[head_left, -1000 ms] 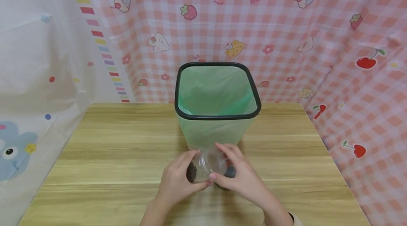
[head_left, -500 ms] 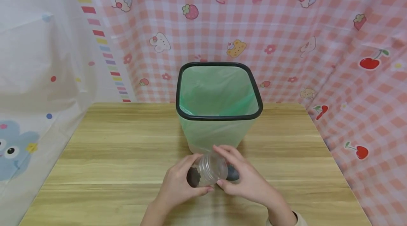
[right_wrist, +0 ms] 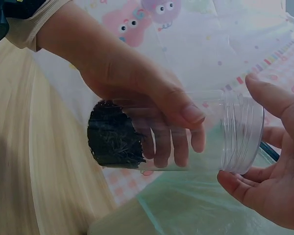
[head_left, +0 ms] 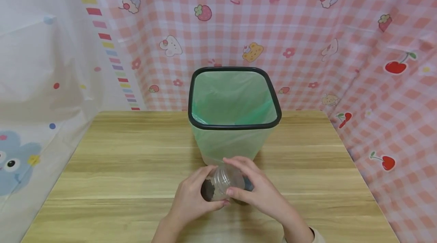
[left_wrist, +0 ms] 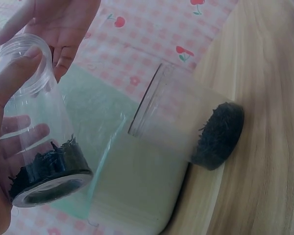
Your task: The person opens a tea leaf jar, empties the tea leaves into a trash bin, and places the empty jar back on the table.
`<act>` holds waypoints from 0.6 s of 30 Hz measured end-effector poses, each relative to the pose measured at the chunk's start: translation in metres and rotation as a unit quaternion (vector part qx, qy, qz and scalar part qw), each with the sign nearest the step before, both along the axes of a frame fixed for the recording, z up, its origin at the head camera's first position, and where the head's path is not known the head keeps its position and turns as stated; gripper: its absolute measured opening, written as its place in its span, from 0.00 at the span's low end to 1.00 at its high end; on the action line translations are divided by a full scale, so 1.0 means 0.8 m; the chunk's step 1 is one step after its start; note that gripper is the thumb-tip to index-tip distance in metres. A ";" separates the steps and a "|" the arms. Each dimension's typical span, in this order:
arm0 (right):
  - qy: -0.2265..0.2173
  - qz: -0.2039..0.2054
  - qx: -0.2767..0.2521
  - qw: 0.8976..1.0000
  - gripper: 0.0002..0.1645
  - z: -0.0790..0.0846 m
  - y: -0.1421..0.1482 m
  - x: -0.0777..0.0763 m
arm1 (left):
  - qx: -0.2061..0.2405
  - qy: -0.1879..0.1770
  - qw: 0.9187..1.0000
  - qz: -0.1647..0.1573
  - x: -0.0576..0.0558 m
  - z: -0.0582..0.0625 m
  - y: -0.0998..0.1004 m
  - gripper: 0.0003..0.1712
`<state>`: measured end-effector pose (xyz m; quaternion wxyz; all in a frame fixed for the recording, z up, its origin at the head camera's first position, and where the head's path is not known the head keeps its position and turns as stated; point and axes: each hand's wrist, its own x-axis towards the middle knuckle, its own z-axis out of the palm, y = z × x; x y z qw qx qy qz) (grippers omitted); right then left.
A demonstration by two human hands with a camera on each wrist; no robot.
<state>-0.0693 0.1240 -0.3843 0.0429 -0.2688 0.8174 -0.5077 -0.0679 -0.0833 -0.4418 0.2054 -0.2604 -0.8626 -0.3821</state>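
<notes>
The fingers of the left hand [head_left: 187,193] are wrapped round the body of a clear jar [head_left: 222,182], with the thumb on one side and the other fingers behind it. On my right-wrist feed I see those fingers through the transparent wall. The fingers and thumb of the right hand [head_left: 257,186] sit on opposite sides of the ridged end, clamped on it as I read the head view. Whether that end wears a clear lid or is just the neck, I cannot tell.

So the jar lies between the two hands, tilted, its ridged end cupped by the right fingers and its base over by the left palm. Dark shreds [right_wrist: 115,137] are gathered inside at the base, beyond the left fingers and well away from the right fingertips.

I have both hands in front of a pale green bin [head_left: 232,144] with a black rim, above a wood-grain table [head_left: 136,167]. My left-wrist feed also picks up a second jar [left_wrist: 183,115] standing upright on the table beside the bin, with dark matter in its bottom too; from the head, the right hand hides most of it.
</notes>
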 end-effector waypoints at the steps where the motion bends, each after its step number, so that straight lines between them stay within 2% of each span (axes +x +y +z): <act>1: 0.001 -0.002 0.000 1.000 0.36 0.000 0.000 0.000 | 0.000 0.000 1.000 0.000 0.000 0.000 0.000 0.44; 11: -0.018 -0.004 -0.004 1.000 0.46 0.003 0.006 0.001 | -0.003 0.007 1.000 -0.005 0.000 0.000 0.000 0.43; 18: 0.016 -0.048 0.045 0.998 0.44 0.008 0.022 0.001 | -0.007 0.001 1.000 0.004 0.000 -0.001 -0.003 0.46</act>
